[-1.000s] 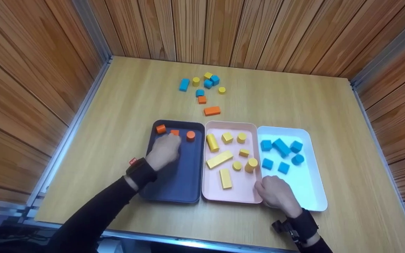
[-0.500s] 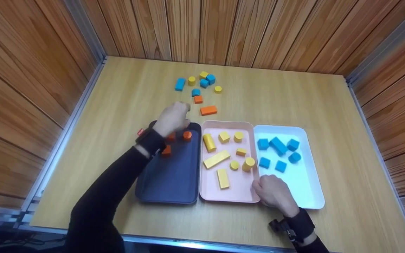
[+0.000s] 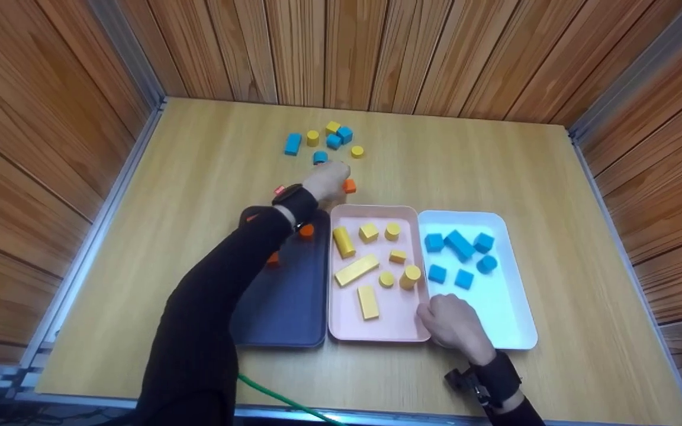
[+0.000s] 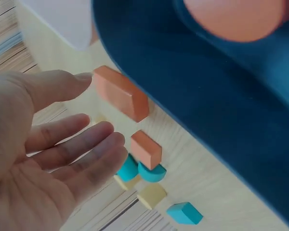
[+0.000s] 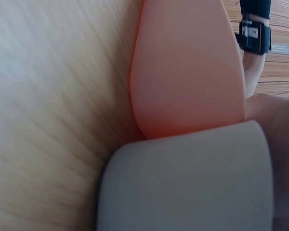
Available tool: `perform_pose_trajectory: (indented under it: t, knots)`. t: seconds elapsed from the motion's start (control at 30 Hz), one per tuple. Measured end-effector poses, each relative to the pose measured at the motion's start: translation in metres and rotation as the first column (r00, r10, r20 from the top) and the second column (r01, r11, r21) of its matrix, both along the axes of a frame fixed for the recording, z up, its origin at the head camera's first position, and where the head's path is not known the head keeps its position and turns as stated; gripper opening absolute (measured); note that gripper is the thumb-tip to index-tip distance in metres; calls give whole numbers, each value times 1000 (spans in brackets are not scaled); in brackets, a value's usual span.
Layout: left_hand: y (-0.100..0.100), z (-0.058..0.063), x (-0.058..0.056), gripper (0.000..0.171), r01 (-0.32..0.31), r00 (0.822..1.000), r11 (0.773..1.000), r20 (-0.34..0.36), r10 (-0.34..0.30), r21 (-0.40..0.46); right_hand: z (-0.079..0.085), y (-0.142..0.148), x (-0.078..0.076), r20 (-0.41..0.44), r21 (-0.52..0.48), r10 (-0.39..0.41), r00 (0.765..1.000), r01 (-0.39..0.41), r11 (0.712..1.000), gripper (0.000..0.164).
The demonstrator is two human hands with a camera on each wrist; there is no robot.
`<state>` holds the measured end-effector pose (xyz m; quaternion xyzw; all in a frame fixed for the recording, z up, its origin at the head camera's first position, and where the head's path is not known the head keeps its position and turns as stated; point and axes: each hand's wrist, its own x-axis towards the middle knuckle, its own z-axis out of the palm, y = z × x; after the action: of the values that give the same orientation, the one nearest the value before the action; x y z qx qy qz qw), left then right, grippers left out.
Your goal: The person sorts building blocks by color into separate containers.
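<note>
My left hand (image 3: 328, 179) reaches past the far rim of the dark blue tray (image 3: 285, 319). In the left wrist view its fingers are spread and hold nothing, the thumb tip close to a long orange block (image 4: 116, 94). A smaller orange block (image 4: 145, 148) lies just beyond; in the head view the hand covers it. My right hand (image 3: 454, 322) is curled and rests at the near corner where the pink tray (image 3: 341, 328) meets the white tray (image 3: 518, 331). In the right wrist view its fingers are mostly hidden behind the tray walls.
Several yellow blocks lie in the pink tray and several blue blocks (image 3: 459, 245) in the white one. Orange pieces (image 3: 306, 232) sit in the dark tray, partly under my sleeve. Blue and yellow blocks (image 3: 312, 138) are scattered farther back. Wooden walls (image 3: 376, 53) enclose the table.
My left hand has left an orange block in the dark tray and moved forward and right to the orange blocks on the table. My right hand stays at the trays' near corner.
</note>
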<state>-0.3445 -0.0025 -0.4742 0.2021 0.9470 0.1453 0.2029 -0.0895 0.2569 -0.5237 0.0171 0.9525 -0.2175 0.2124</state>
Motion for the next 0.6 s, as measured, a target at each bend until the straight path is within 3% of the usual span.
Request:
perform_pose_trajectory:
  t: [0.2,0.43,0.6]
  knots:
    - [4,-11,-2,29,1,1000,998,-12,-2,-67,-2,-3,2,-18,-8,12,1000,-12,1000,46]
    - [3,-19,-7,26,39,998,997,-55,-42,-61,-4,-2,0,-61,7,29,998,-29,1000,44]
    - [-3,-19,-8,27,16,999,999,-39,-18,-46,-4,-4,-4,-43,9,30,999,-30,1000,44]
